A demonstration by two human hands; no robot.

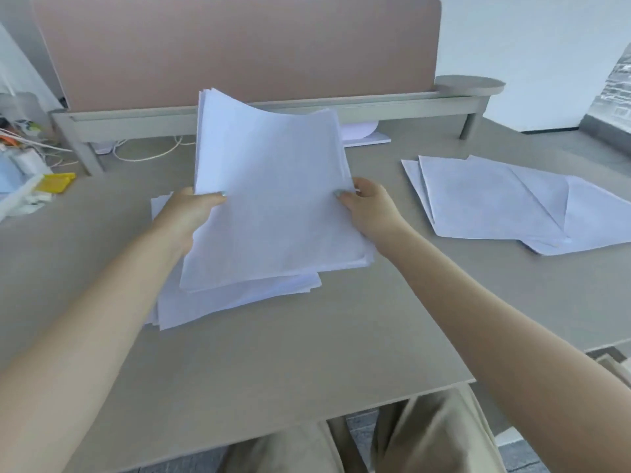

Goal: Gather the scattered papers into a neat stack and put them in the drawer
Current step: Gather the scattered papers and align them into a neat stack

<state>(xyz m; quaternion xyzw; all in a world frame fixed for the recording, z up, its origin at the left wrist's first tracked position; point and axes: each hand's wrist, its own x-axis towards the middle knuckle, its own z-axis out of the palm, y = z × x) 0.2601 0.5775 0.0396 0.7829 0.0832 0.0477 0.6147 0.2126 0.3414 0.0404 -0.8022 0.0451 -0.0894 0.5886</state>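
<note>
At the near edge of the grey desk (273, 370), the person's knees in khaki trousers (426, 438) show below the tabletop, and both bare forearms reach forward over it. Further in, a loose pile of white sheets (218, 302) lies flat on the desk, its edges fanned out of line. Just above it, the two hands hold a raised bundle of papers (269, 199), tilted up so that its top edge curls back toward the person. The left hand (191, 213) grips the bundle's left edge, thumb on the front face and fingers hidden behind; the right hand (368, 206) pinches the right edge the same way. The bundle's lower edge meets or nearly meets the pile beneath; which cannot be told. To the right, well apart, several more scattered sheets (505, 199) lie overlapping at angles. At the far left sit a yellow object (56, 182) and some clutter. Beyond, a low shelf (273, 112) spans the desk, white cables (146, 155) lie under it, and a pinkish divider panel (235, 49) stands behind.
</note>
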